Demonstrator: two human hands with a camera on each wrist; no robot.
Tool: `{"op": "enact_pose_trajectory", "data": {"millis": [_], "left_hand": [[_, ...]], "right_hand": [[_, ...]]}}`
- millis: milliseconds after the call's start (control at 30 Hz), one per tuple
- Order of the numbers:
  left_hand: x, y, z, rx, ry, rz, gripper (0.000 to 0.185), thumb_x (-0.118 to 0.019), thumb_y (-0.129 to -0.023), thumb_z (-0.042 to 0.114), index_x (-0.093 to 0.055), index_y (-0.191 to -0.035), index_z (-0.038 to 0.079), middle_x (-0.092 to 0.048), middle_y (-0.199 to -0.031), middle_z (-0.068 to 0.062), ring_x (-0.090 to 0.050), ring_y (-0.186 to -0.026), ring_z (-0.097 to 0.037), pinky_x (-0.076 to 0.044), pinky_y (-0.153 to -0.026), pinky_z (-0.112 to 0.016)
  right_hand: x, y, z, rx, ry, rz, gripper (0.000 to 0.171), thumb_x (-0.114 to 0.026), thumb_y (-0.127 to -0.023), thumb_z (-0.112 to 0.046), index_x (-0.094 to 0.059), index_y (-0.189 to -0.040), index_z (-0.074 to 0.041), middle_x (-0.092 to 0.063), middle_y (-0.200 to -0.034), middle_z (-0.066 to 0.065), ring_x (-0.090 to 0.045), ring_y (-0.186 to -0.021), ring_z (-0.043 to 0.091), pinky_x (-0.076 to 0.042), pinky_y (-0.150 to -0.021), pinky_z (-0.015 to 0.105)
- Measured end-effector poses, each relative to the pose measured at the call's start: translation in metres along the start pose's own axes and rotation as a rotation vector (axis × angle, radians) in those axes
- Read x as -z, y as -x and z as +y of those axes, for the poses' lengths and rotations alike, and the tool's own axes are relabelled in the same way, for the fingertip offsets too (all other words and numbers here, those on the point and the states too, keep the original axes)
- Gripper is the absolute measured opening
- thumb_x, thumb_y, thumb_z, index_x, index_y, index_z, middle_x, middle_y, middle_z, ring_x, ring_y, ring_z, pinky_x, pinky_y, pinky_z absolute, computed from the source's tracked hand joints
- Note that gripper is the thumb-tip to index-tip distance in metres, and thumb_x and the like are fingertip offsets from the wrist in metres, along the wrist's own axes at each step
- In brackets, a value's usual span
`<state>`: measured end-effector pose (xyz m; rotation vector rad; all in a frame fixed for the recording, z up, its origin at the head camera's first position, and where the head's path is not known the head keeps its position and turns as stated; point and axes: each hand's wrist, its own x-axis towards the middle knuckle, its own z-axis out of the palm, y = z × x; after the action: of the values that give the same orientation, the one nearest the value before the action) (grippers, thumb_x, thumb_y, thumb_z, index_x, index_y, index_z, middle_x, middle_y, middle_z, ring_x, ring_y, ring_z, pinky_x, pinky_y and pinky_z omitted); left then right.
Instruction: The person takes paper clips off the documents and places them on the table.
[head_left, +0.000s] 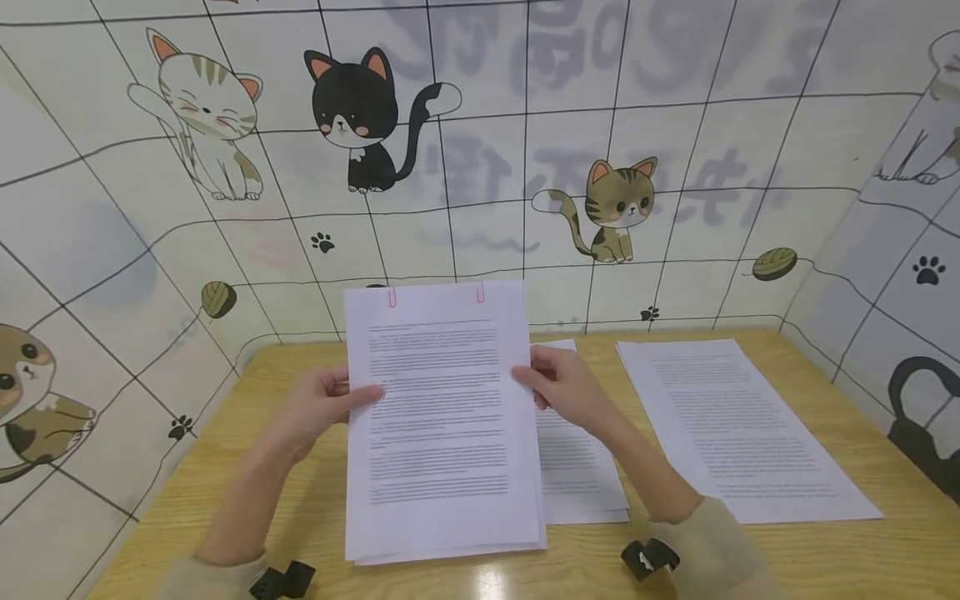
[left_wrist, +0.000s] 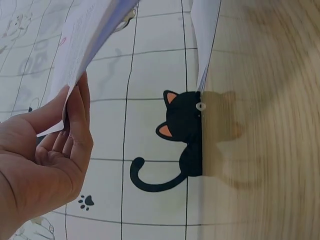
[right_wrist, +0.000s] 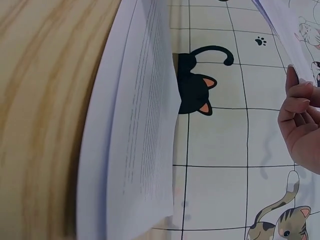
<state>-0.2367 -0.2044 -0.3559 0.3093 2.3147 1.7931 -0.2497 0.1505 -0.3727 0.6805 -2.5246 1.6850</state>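
A stack of printed sheets is held up facing me above the table, with two pink paper clips on its top edge. My left hand pinches the stack's left edge, thumb on the front and fingers behind. At the right edge my right hand pinches it the same way, a little higher up. The left wrist view shows the left hand with the paper between thumb and fingers. In the right wrist view the right hand appears at the far right, gripping the sheets' edge.
Behind the held stack, a second pile of printed sheets lies on the wooden table. A third pile lies farther right. A black looped object stands at the right edge. Cat-patterned cloth walls in the table.
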Motion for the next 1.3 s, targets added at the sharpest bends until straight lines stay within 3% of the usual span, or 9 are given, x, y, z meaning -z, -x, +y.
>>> {"op": "enact_pose_trajectory", "data": {"millis": [300, 500, 633, 700, 867, 1067, 1300], "left_hand": [[-0.028, -0.003, 0.012, -0.013, -0.024, 0.039, 0.035, -0.074, -0.093, 0.014, -0.067, -0.122, -0.004, -0.075, -0.103, -0.015, -0.074, -0.086, -0.029, -0.058, -0.072, -0.033], [-0.045, -0.010, 0.015, -0.041, 0.005, 0.053, 0.032, -0.074, -0.093, 0.011, -0.068, -0.119, -0.006, -0.075, -0.101, -0.016, -0.074, -0.083, -0.027, -0.058, -0.071, -0.032], [-0.055, -0.013, 0.016, -0.047, 0.023, 0.066, 0.031, -0.073, -0.093, 0.010, -0.068, -0.119, -0.007, -0.075, -0.100, -0.016, -0.074, -0.083, -0.026, -0.058, -0.072, -0.030], [-0.059, -0.015, 0.017, -0.056, 0.037, 0.068, 0.031, -0.073, -0.093, 0.009, -0.068, -0.120, -0.007, -0.075, -0.100, -0.017, -0.074, -0.083, -0.026, -0.058, -0.072, -0.030], [-0.068, -0.017, 0.017, -0.095, 0.058, 0.076, 0.029, -0.072, -0.093, 0.006, -0.068, -0.119, -0.006, -0.075, -0.099, -0.017, -0.074, -0.083, -0.025, -0.057, -0.071, -0.029], [-0.075, -0.018, 0.013, -0.136, 0.069, 0.085, 0.027, -0.073, -0.093, 0.006, -0.069, -0.117, -0.006, -0.075, -0.099, -0.017, -0.074, -0.084, -0.025, -0.057, -0.072, -0.028], [-0.080, -0.017, 0.012, -0.141, 0.078, 0.083, 0.027, -0.074, -0.092, 0.005, -0.070, -0.115, -0.007, -0.075, -0.098, -0.017, -0.074, -0.083, -0.025, -0.058, -0.070, -0.028]], "right_hand": [[0.029, 0.013, -0.001, -0.055, -0.001, -0.061, 0.017, -0.062, -0.102, -0.018, -0.064, -0.108, -0.002, -0.049, -0.063, 0.005, -0.045, -0.057, 0.017, -0.036, -0.054, 0.024], [0.047, 0.019, -0.003, -0.052, -0.018, -0.052, 0.021, -0.062, -0.102, -0.019, -0.066, -0.114, -0.002, -0.047, -0.066, 0.006, -0.041, -0.057, 0.014, -0.032, -0.052, 0.024], [0.056, 0.021, -0.003, -0.056, -0.008, -0.039, 0.025, -0.062, -0.102, -0.020, -0.067, -0.120, -0.004, -0.053, -0.072, 0.008, -0.042, -0.059, 0.014, -0.034, -0.054, 0.023], [0.061, 0.023, -0.003, -0.054, 0.016, -0.031, 0.025, -0.063, -0.102, -0.022, -0.067, -0.120, -0.004, -0.062, -0.079, 0.007, -0.050, -0.065, 0.014, -0.041, -0.060, 0.022], [0.070, 0.024, -0.003, -0.047, 0.068, -0.005, 0.027, -0.063, -0.102, -0.026, -0.070, -0.116, -0.004, -0.074, -0.099, 0.006, -0.064, -0.085, 0.020, -0.048, -0.081, 0.027], [0.077, 0.025, -0.005, -0.019, 0.088, 0.034, 0.023, -0.063, -0.102, -0.024, -0.071, -0.113, -0.005, -0.073, -0.096, 0.006, -0.059, -0.084, 0.022, -0.046, -0.078, 0.031], [0.082, 0.027, -0.007, -0.008, 0.040, 0.053, 0.023, -0.064, -0.102, -0.022, -0.069, -0.114, -0.003, -0.072, -0.099, 0.009, -0.062, -0.087, 0.023, -0.051, -0.080, 0.029]]}}
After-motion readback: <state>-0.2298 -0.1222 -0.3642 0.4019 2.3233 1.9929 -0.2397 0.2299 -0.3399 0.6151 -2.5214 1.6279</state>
